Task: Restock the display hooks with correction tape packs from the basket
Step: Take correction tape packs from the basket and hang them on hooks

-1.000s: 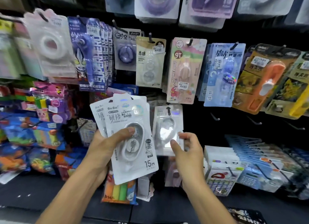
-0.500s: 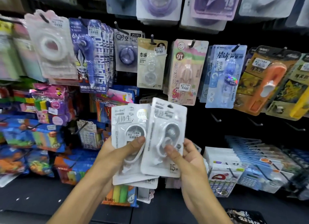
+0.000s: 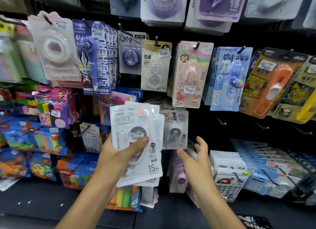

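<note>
— Head view: the white blister-carded correction tape pack [image 3: 174, 128] that was in the right hand [image 3: 196, 158] half a second ago now hangs on its hook.
— Right hand's open, empty; the left hand [image 3: 118, 153] grips the remaining stack of white packs [image 3: 136, 143].

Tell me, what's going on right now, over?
Left hand grips stack of white packs. Right hand open, empty, just below hung white pack. Nothing blocking the hook.
</note>
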